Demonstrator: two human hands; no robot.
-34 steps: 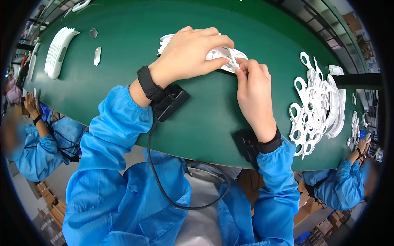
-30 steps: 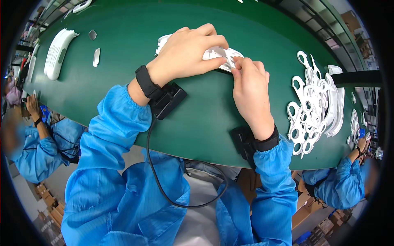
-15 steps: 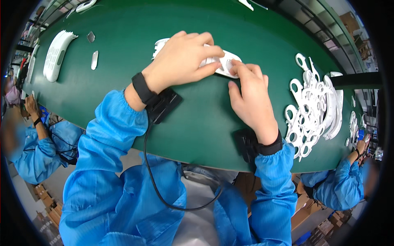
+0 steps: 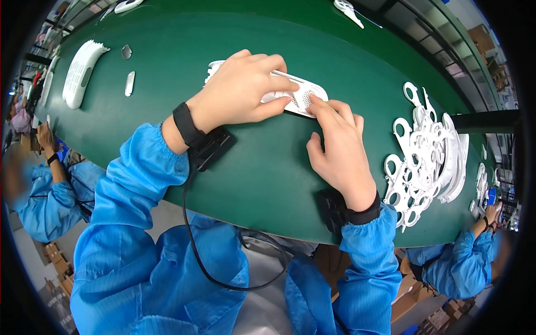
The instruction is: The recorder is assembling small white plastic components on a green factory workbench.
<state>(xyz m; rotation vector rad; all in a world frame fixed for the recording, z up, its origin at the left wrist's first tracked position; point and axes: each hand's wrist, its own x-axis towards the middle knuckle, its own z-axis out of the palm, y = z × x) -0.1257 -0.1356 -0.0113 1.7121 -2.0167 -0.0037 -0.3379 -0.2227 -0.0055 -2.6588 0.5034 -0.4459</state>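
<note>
A long white plastic shell [image 4: 306, 90] with a perforated grille lies under my two hands, near the middle of the green table. My left hand [image 4: 243, 89] is closed over its left and middle part, thumb at the near edge and fingertips on the inner side. The palm hides much of the shell. At its right end, the index fingertip of my right hand [image 4: 341, 142] presses by the grille, while the right thumb stands apart from the shell. Whether any small part sits under the fingertips cannot be seen.
On the left lie a slotted white cover [image 4: 80, 78], a small white strip [image 4: 130, 84] and a small grey piece [image 4: 127, 52]. To the right is a heap of white ringed plastic parts [image 4: 416, 162]. Co-workers in blue sit at both sides. A cable [image 4: 192, 245] hangs before me.
The shell has tipped so that more of its inner side and grille shows. Both hands stay on it, with the right fingertips shifted slightly. The whole view has moved a little.
</note>
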